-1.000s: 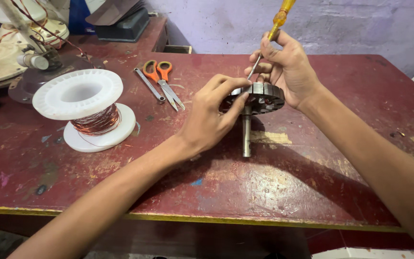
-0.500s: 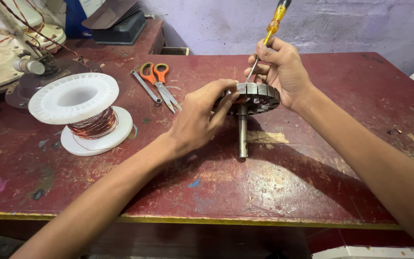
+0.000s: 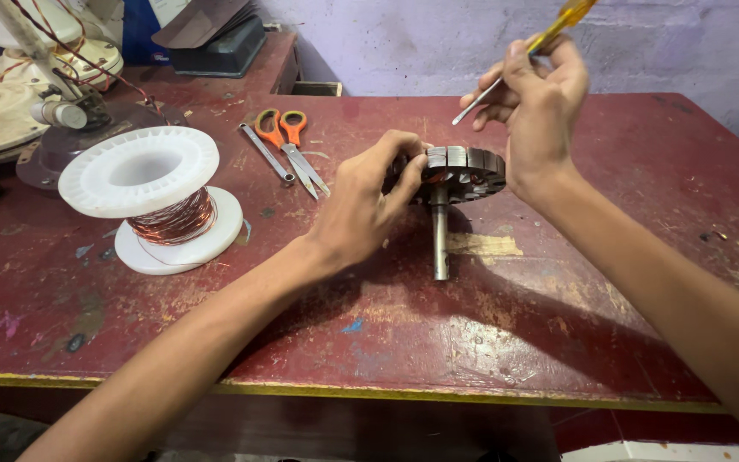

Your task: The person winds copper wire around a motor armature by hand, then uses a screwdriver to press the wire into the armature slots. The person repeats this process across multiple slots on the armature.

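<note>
Motor stator (image 3: 462,173) with shaft, held at centre frame above the red surface (image 3: 558,325).
Left hand (image 3: 361,201) fingers clasped on the stator rim, steadying it, shaft pointing down-frame; right hand (image 3: 536,107) fingers pinched around a yellow-handled screwdriver (image 3: 528,47), tip lifted clear. Copper wire spool (image 3: 164,201) and orange scissors (image 3: 288,141) parked left, within reach.

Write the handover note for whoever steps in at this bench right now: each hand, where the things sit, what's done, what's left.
Left hand: grips the rim of the motor stator core, whose steel shaft points toward the near table edge.
Right hand: holds a yellow-handled screwdriver, tip raised off the core.
On the red table: white spool of copper wire to the left, orange scissors behind it.
Done: cannot tell whether any slots hold wire.
Left: likely winding the core; the spool's wire is not at the core.
</note>
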